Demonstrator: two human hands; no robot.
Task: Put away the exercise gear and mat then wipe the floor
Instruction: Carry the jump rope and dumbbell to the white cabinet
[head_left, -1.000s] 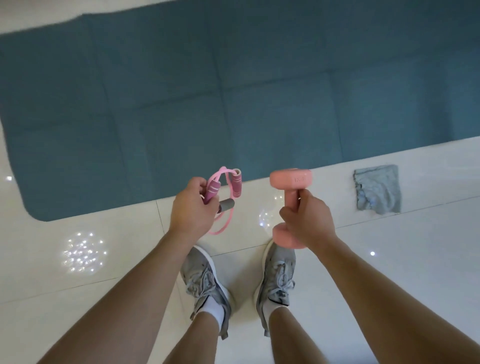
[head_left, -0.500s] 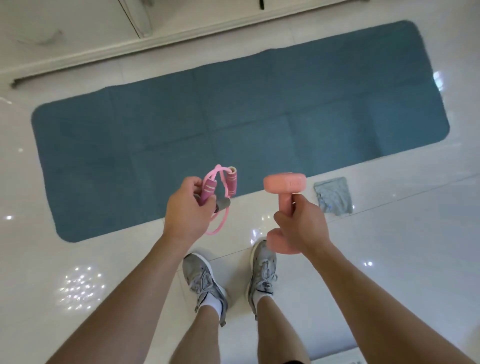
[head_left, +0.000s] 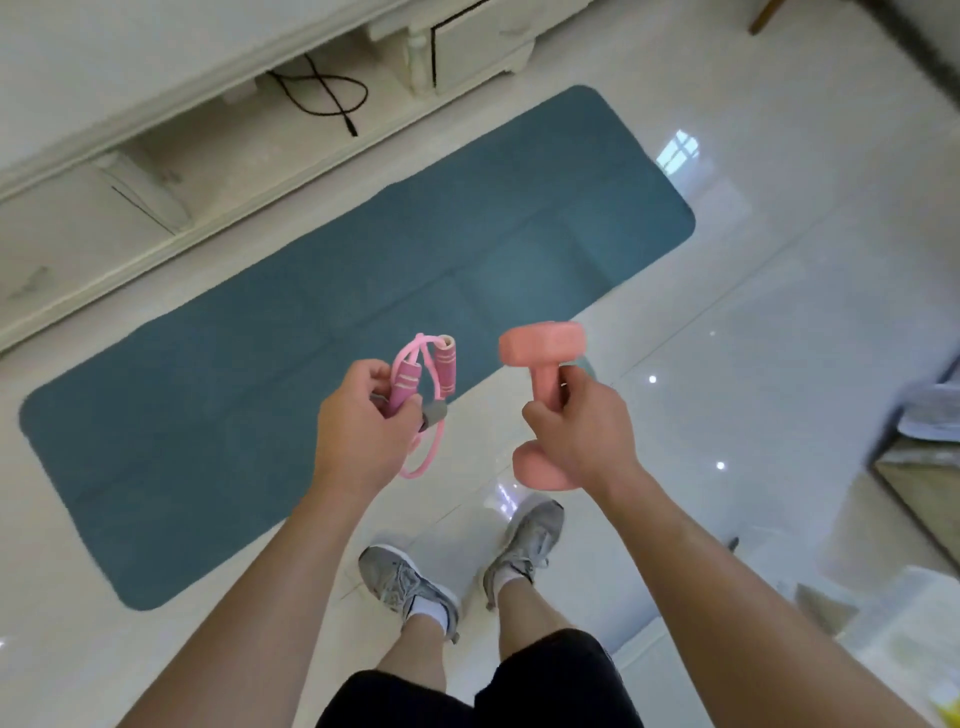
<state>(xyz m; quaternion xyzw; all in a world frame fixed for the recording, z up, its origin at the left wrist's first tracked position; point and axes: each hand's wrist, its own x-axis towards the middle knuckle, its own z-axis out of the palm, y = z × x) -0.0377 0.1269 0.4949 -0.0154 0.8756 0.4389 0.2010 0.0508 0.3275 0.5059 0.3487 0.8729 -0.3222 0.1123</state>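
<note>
The teal rectangular foam mat (head_left: 260, 415) lies flat on the glossy white tiled floor (head_left: 779, 338), far and left of the feet. Nearer, the left hand (head_left: 358, 441) curls its fingers round the looped pink rubber exercise cord with foam handles (head_left: 421, 379), the thumb pinching a handle. To the right, the right hand (head_left: 582, 431) wraps its fingers round the shaft of the upright pink dumbbell (head_left: 543, 353). The step looks like carrying both to storage: keep the loop bunched clear of the feet and the dumbbell grip firm.

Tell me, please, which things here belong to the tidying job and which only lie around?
Belong to the job: pink skipping rope, held by the left hand; pink dumbbell, held by the right hand; blue mat; tiled floor.
Just lying about: black cable; white cabinet.
</note>
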